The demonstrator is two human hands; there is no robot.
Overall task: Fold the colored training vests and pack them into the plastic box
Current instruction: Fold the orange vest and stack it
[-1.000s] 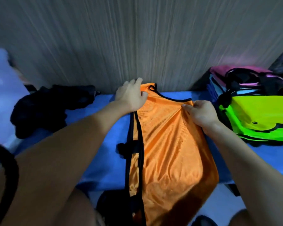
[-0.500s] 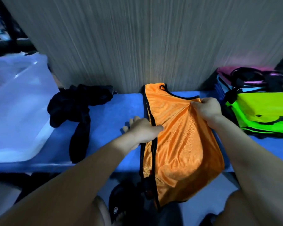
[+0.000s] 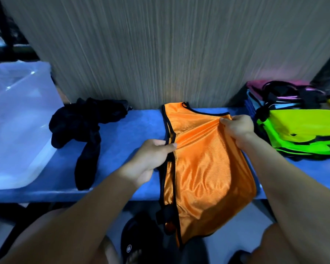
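An orange training vest with black trim lies on the blue bench, its lower part hanging over the front edge. My left hand pinches the vest's black-edged left side at mid height. My right hand grips the fabric near the upper right shoulder, bunching it into creases. A clear plastic box stands at the left end of the bench. A pile of vests in green, pink and blue lies at the right.
A black bundle of cloth lies on the bench between the box and the orange vest. A wood-grain panel rises right behind the bench. Dark footwear sits on the floor below the bench edge.
My left hand came down from the vest's top left corner to its left edge at mid height and now pinches it. The view swung left, bringing the plastic box into sight.
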